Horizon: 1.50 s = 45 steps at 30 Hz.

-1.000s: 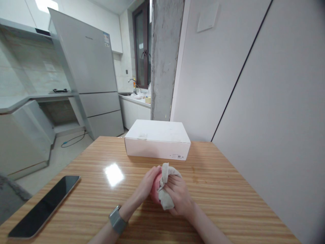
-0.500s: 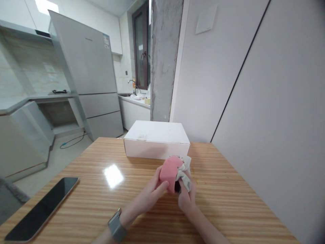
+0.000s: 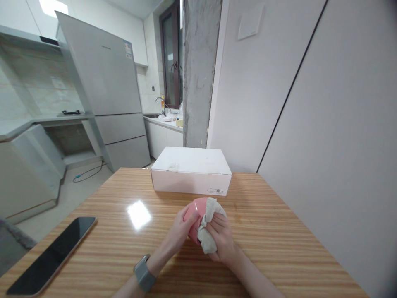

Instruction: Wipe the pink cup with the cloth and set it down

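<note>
A smooth pink object [image 3: 198, 205] with a rounded outline is held just above the table; its exact kind is not clear. My left hand [image 3: 180, 225] grips its left side, thumb laid across the near face. A crumpled pale grey cloth [image 3: 208, 240] covers the object's right side. My right hand [image 3: 221, 236] presses that cloth against the pink surface, fingers bent over it. Cloth and fingers hide much of the object's right part.
Behind the hands a white box [image 3: 189, 182] lies on the striped wooden table [image 3: 273, 248]. A black phone [image 3: 52, 254] rests at the table's left. Further back are a fridge [image 3: 114, 78], a concrete pillar [image 3: 200, 74] and a sink counter.
The pink object has moved slightly left and down, and turned; its dark opening is now hidden. My right hand has brought the cloth from its right edge across its face.
</note>
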Tool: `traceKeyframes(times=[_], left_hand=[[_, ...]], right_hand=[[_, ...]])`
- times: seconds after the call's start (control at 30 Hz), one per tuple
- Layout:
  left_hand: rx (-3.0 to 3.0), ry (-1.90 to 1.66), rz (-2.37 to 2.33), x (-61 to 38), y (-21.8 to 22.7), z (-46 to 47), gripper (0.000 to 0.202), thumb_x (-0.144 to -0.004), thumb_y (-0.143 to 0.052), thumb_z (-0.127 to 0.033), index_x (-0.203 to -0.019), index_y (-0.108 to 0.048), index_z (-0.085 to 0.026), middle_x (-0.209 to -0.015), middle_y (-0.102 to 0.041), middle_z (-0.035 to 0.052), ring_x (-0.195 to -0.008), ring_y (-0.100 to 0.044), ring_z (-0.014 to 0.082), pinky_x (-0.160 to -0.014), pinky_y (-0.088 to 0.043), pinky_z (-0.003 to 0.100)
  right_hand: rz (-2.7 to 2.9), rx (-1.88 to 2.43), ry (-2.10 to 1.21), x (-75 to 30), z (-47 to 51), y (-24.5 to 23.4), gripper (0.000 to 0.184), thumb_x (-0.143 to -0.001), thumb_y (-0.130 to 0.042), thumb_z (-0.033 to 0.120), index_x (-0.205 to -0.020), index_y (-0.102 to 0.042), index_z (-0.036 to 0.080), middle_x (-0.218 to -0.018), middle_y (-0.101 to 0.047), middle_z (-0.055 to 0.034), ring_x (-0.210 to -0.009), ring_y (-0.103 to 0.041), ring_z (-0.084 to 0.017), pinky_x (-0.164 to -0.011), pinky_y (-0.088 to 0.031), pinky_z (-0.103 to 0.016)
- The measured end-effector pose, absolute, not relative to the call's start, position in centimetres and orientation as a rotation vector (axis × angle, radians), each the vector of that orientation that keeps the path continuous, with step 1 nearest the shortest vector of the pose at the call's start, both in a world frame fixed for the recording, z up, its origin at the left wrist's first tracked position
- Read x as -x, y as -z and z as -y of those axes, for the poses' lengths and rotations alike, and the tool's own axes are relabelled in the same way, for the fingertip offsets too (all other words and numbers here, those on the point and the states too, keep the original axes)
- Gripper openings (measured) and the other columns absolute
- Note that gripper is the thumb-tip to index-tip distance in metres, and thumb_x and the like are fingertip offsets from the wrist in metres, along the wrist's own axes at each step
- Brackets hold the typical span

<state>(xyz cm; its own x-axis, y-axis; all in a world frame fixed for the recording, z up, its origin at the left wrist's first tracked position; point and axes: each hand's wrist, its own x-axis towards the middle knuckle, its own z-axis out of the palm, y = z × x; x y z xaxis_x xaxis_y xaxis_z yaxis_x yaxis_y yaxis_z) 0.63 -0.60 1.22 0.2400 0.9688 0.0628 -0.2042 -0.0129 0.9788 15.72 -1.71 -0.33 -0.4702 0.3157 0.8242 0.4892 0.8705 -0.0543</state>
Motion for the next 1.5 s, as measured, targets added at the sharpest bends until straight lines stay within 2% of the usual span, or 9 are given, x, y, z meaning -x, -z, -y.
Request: traceKeyframes(times=[0.13, 0.33, 0.5, 0.63, 0.87, 1.03, 1.27, 1.4, 1.5], left_hand=[[-1.286, -1.244, -0.827, -0.6, -1.4, 0.9, 0.046, -0.075, -0.063, -0.049, -0.106, -0.066, -0.015, -0.102, -0.07, 0.0074, -0.099, -0.06, 0.0265, -0.089, -0.046, 0.033], [-0.998, -1.224, -0.773, -0.5, -1.5, 0.6, 0.054, -0.083, -0.052, -0.055, -0.11, -0.064, -0.01, -0.113, -0.067, 0.0125, -0.109, -0.058, 0.0278, -0.093, -0.045, 0.035], [-0.548, -1.088, -0.68, 0.7, -2.0, -0.2, 0.061, -0.086, -0.04, -0.059, -0.131, -0.049, -0.018, -0.119, -0.064, 0.0137, -0.098, -0.064, 0.0301, -0.074, -0.054, 0.043], [-0.527, -0.939, -0.645, 1.2, -1.4, -0.7, 0.06, -0.086, -0.039, -0.056, -0.127, -0.052, -0.014, -0.101, -0.07, 0.0139, -0.078, -0.068, 0.0278, -0.058, -0.057, 0.041], [-0.549, -0.743, -0.686, 0.9, 0.2, -0.8, 0.07, -0.079, -0.041, -0.071, -0.112, -0.061, -0.013, -0.077, -0.072, 0.0093, -0.054, -0.066, 0.0202, -0.04, -0.052, 0.027], [-0.557, -0.765, -0.714, 0.8, 0.2, -0.9, 0.07, -0.078, -0.042, -0.072, -0.114, -0.06, -0.015, -0.083, -0.072, 0.0097, -0.06, -0.068, 0.0211, -0.047, -0.056, 0.03], [-0.557, -0.993, -0.839, -0.6, -0.2, -0.5, 0.064, -0.083, -0.045, -0.064, -0.128, -0.051, -0.019, -0.11, -0.067, 0.014, -0.084, -0.068, 0.0241, -0.067, -0.057, 0.037], [-0.58, -1.136, -0.56, -1.3, 0.1, -0.3, 0.051, -0.087, -0.051, -0.05, -0.127, -0.053, -0.02, -0.126, -0.06, 0.0106, -0.112, -0.058, 0.0229, -0.089, -0.05, 0.031], [-0.665, -1.119, -0.505, -1.0, 0.3, -0.6, 0.045, -0.087, -0.052, -0.044, -0.124, -0.055, -0.018, -0.123, -0.063, 0.0088, -0.111, -0.058, 0.0221, -0.086, -0.049, 0.027]], right_hand=[[2.01, 0.652, 0.177, -16.0, 1.5, 0.7, 0.032, -0.084, -0.036, 0.036, -0.099, -0.058, 0.018, -0.084, -0.066, -0.0117, -0.079, -0.063, -0.028, -0.073, -0.049, -0.045], [2.056, 0.501, 0.328, -17.9, 0.5, 2.2, 0.051, -0.089, -0.039, 0.045, -0.128, -0.049, 0.015, -0.113, -0.064, -0.016, -0.107, -0.059, -0.032, -0.091, -0.046, -0.053], [1.25, 0.885, -0.529, -18.6, -1.1, 2.5, 0.036, -0.089, -0.046, 0.045, -0.113, -0.062, 0.023, -0.102, -0.07, -0.0067, -0.1, -0.064, -0.027, -0.088, -0.051, -0.046], [1.084, 0.91, -0.854, -18.0, -1.8, 0.8, 0.044, -0.093, -0.036, 0.051, -0.104, -0.066, 0.021, -0.083, -0.073, -0.0047, -0.085, -0.069, -0.024, -0.077, -0.056, -0.04], [1.123, 0.815, -1.502, -16.2, -0.1, 0.0, 0.043, -0.085, -0.049, 0.055, -0.093, -0.069, 0.018, -0.081, -0.073, -0.0076, -0.088, -0.069, -0.028, -0.087, -0.05, -0.047], [1.016, 0.805, -1.306, -15.2, -1.1, 1.6, 0.038, -0.08, -0.057, 0.054, -0.097, -0.068, 0.021, -0.096, -0.072, -0.0049, -0.099, -0.065, -0.027, -0.092, -0.048, -0.047], [0.928, 0.926, -1.1, -14.1, -1.2, 3.6, 0.044, -0.083, -0.056, 0.051, -0.114, -0.061, 0.021, -0.122, -0.061, -0.0051, -0.124, -0.048, -0.022, -0.11, -0.028, -0.043], [0.933, 0.971, -0.914, -13.6, -0.6, 3.0, 0.049, -0.079, -0.057, 0.056, -0.114, -0.062, 0.022, -0.128, -0.057, -0.005, -0.126, -0.044, -0.022, -0.111, -0.024, -0.039], [0.971, 1.01, -0.918, -14.7, -1.2, 1.5, 0.048, -0.075, -0.059, 0.059, -0.107, -0.067, 0.023, -0.12, -0.062, -0.0043, -0.123, -0.047, -0.024, -0.109, -0.027, -0.038]])
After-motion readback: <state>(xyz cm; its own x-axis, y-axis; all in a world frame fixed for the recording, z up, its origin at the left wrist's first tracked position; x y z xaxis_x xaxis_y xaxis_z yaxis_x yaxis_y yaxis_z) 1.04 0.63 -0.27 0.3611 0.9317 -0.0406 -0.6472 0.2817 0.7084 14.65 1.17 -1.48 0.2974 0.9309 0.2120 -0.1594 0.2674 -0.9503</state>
